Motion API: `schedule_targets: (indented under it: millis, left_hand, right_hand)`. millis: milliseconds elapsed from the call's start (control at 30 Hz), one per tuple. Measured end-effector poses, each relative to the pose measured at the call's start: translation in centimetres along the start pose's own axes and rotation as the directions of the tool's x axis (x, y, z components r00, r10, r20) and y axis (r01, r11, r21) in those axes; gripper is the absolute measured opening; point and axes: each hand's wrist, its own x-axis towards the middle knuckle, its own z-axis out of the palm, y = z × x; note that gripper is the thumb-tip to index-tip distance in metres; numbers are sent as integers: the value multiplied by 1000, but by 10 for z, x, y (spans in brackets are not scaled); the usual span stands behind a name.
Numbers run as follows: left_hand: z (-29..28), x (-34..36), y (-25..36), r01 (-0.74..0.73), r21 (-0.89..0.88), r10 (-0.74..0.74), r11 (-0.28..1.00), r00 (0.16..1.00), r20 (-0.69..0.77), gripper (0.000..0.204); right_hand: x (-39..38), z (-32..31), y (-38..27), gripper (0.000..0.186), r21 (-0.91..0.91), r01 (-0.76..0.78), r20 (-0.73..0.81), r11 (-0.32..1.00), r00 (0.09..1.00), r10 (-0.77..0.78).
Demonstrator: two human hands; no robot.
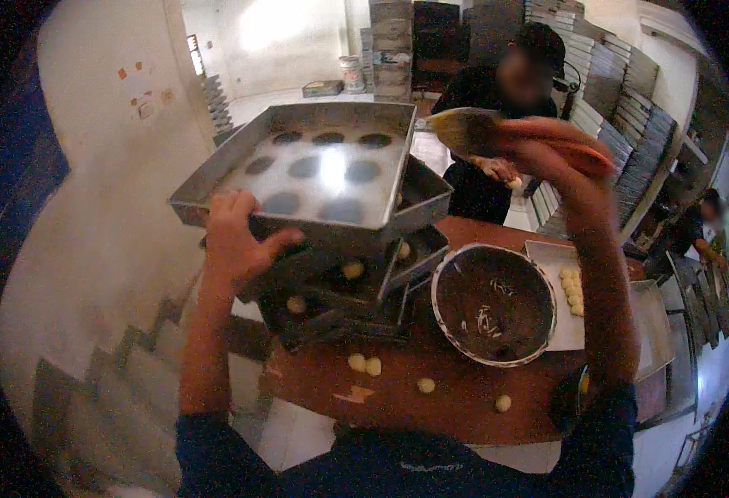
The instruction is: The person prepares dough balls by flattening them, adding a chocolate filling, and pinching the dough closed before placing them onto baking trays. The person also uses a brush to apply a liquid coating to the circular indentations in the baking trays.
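A square metal baking tray (248, 178) with several dark round patches on its floor tops a stack of trays at centre left. My left hand (236, 236) grips its near left rim, fingers over the edge and thumb against the outer wall. Raised at the upper right, my right hand (538, 153) is closed around what looks like a brush (462, 126) with a yellowish end and reddish body; motion blurs it. The brush is beyond the tray's right rim, apart from it. Dough balls (353, 269) show in the lower trays (364, 286).
A wide round pan (493, 307) with a dark inside stands on the reddish table (455, 415). Loose dough balls (426, 385) lie near its front. Another tray (569, 328) holds rows of dough balls. A co-worker (485, 137) stands opposite; tray stacks (621, 100) line the wall.
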Motion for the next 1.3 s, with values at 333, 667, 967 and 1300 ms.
schedule_targets:
  millis: [333,667,967,1300]
  left_hand:
    - [17,-2,-7,9,-42,-4,999,995,104,41]
    - [2,-14,21,77,-113,-64,991,991,114,36]
    - [8,-18,17,91,-113,-79,989,992,103,37]
    - [11,-25,13,95,-82,-85,992,990,113,35]
  right_hand:
    - [209,113,206,22,-830,294,454,474,849,269]
    - [250,235,205,20,-316,110,685,942,713,147]
    - [209,340,130,24,155,-208,953,966,291,-91]
    - [222,270,188,27,-12,-217,831,976,540,131]
